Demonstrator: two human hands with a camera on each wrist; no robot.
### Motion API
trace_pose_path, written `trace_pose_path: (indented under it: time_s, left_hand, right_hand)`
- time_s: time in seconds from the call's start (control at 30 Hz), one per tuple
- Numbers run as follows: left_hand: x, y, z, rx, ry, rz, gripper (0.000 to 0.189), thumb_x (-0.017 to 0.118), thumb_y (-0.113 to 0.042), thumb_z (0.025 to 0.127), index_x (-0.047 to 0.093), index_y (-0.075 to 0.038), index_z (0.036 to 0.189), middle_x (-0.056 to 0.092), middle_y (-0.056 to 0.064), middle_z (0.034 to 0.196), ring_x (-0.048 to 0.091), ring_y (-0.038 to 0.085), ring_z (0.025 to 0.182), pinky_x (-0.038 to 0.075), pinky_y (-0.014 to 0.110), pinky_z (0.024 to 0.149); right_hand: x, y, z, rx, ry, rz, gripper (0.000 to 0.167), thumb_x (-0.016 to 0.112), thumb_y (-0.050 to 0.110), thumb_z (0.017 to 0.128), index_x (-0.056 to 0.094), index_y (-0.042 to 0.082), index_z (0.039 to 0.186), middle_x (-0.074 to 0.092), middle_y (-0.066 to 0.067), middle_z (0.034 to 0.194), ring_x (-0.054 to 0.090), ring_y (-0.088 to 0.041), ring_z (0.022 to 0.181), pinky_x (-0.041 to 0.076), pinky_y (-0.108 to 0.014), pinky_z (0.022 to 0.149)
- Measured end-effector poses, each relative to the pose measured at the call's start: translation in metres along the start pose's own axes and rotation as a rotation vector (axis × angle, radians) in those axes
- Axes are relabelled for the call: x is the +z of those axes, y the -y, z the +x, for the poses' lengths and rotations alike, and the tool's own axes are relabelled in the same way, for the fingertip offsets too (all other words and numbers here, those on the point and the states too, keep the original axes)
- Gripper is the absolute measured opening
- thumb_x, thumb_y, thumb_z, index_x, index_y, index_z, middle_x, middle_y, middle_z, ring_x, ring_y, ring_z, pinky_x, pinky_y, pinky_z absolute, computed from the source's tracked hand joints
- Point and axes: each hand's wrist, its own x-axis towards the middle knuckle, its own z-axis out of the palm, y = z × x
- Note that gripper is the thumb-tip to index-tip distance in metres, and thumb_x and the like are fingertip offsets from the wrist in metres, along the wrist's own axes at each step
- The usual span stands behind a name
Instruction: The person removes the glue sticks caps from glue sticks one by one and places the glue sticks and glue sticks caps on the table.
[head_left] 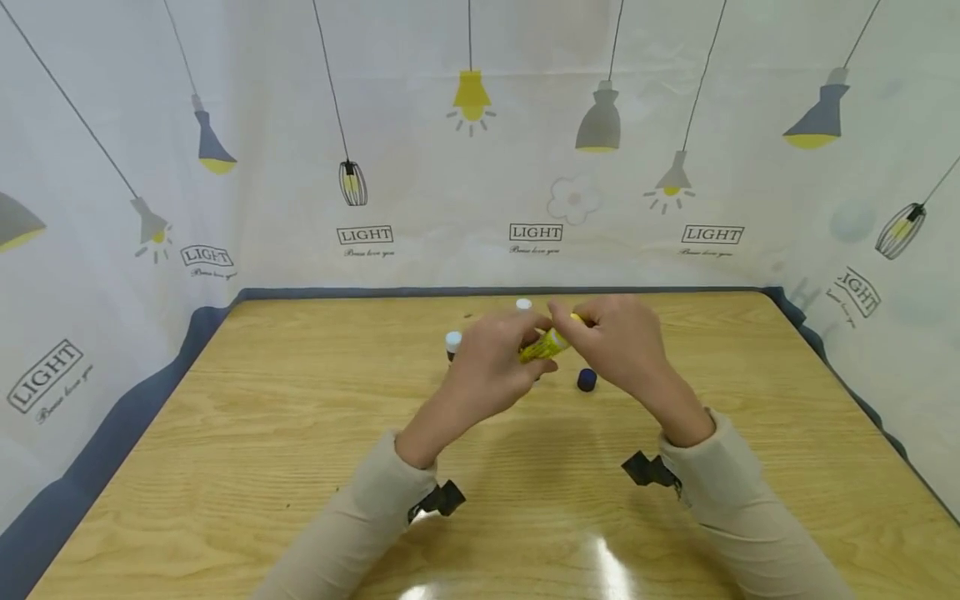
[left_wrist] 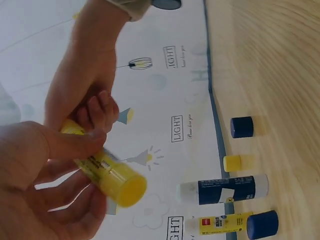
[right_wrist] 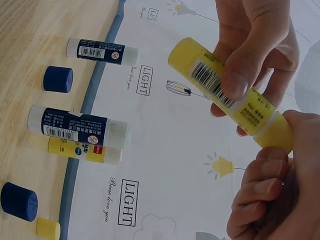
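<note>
My left hand (head_left: pixel 491 358) grips the body of a yellow glue stick (right_wrist: pixel 215 82), which is tilted above the table. At its upper end my right hand (head_left: pixel 618 337) pinches the yellow cap (right_wrist: pixel 277 134), with a white ring showing just below it. The glue stick's base points down and toward the left wrist camera in that view. A blue cap (head_left: pixel 587 380) lies on the table below my right hand. Behind the hands stand glue sticks with bare whitish tops, one navy (right_wrist: pixel 75 127) and one yellow (right_wrist: pixel 82 156) among them.
Another navy glue stick (right_wrist: pixel 97 51) stands off to the side, near a second blue cap (right_wrist: pixel 58 79). A small yellow cap (left_wrist: pixel 232 163) sits on the wooden table (head_left: pixel 262 433). A printed curtain (head_left: pixel 420 150) encloses the table's back and sides.
</note>
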Motion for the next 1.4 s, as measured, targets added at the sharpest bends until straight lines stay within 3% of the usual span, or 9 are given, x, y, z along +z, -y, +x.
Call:
trace_pose_path:
  time_s: [0.13,0.23,0.47,0.63,0.73,0.97,1.17,1.3,1.4]
  left_hand:
    - [-0.003,0.002,0.003,-0.018,0.172,-0.192,0.036,0.076,-0.016,0.096,0.062,-0.011,0.128,0.077,0.004,0.104,0.073,0.015,0.090,0.056,0.026,0.074]
    - [-0.003,0.003,0.005,-0.042,0.234,-0.286,0.036,0.070,-0.013,0.099,0.056,-0.009,0.132,0.074,0.007,0.113,0.073,0.018,0.099,0.058,0.028,0.077]
    - [0.004,0.002,0.005,-0.060,0.059,-0.045,0.044,0.087,-0.041,0.082,0.071,-0.018,0.116,0.073,-0.004,0.093,0.065,0.009,0.080,0.051,0.024,0.068]
    - [0.004,0.003,0.004,-0.031,0.024,0.005,0.034,0.089,-0.035,0.082,0.074,-0.017,0.106,0.073,-0.004,0.087,0.064,0.010,0.073,0.048,0.024,0.064]
    - [0.000,0.004,0.004,-0.052,0.084,-0.068,0.030,0.087,-0.030,0.084,0.073,-0.014,0.104,0.075,-0.002,0.087,0.065,0.009,0.072,0.049,0.022,0.064]
    - [-0.013,0.009,0.005,-0.041,0.319,-0.338,0.048,0.068,-0.017,0.101,0.049,-0.014,0.145,0.071,-0.001,0.076,0.051,0.004,0.058,0.040,0.021,0.063]
    - [-0.023,0.012,0.003,-0.023,0.484,-0.615,0.057,0.050,-0.009,0.109,0.026,-0.017,0.159,0.072,0.006,0.100,0.069,0.012,0.091,0.055,0.027,0.081]
    - [-0.020,0.009,0.002,-0.088,0.452,-0.572,0.050,0.060,-0.018,0.106,0.039,-0.017,0.151,0.073,0.005,0.105,0.067,0.014,0.088,0.054,0.027,0.074]
    - [-0.011,0.005,0.003,-0.117,0.337,-0.410,0.040,0.076,-0.026,0.096,0.056,-0.016,0.129,0.075,0.000,0.102,0.065,0.011,0.081,0.052,0.024,0.067]
  right_hand:
    - [-0.002,-0.003,-0.001,-0.060,-0.025,0.018,0.061,0.060,0.032,0.102,0.032,0.019,0.049,0.022,0.010,0.047,0.017,-0.006,0.043,0.013,-0.022,0.047]
    - [-0.003,-0.005,0.000,-0.089,-0.075,0.011,0.060,0.062,0.030,0.100,0.032,0.018,0.050,0.021,0.009,0.047,0.016,-0.005,0.043,0.013,-0.022,0.047]
    - [0.002,-0.004,0.001,-0.065,-0.056,-0.043,0.060,0.060,0.034,0.101,0.033,0.019,0.050,0.022,0.010,0.047,0.018,-0.008,0.044,0.013,-0.024,0.047]
    - [0.003,-0.003,0.002,-0.057,-0.003,-0.040,0.061,0.060,0.035,0.102,0.032,0.019,0.050,0.022,0.009,0.048,0.019,-0.009,0.044,0.014,-0.024,0.047]
    - [0.003,-0.003,0.002,-0.071,0.006,-0.025,0.061,0.060,0.034,0.102,0.032,0.019,0.051,0.022,0.010,0.048,0.018,-0.008,0.045,0.014,-0.023,0.047]
    - [-0.002,-0.008,0.003,-0.201,0.012,0.059,0.059,0.061,0.031,0.102,0.032,0.018,0.053,0.021,0.012,0.050,0.015,-0.003,0.046,0.014,-0.021,0.049]
    - [-0.006,-0.008,0.004,-0.268,-0.003,0.081,0.062,0.054,0.043,0.105,0.031,0.018,0.053,0.020,0.012,0.050,0.014,-0.001,0.047,0.014,-0.021,0.049]
    - [-0.005,-0.007,0.004,-0.225,-0.045,0.053,0.058,0.058,0.032,0.103,0.031,0.018,0.053,0.019,0.011,0.050,0.014,-0.002,0.045,0.012,-0.021,0.048]
    - [-0.004,-0.006,0.002,-0.176,-0.074,0.027,0.057,0.061,0.028,0.100,0.032,0.018,0.052,0.019,0.011,0.049,0.013,-0.002,0.044,0.012,-0.021,0.048]
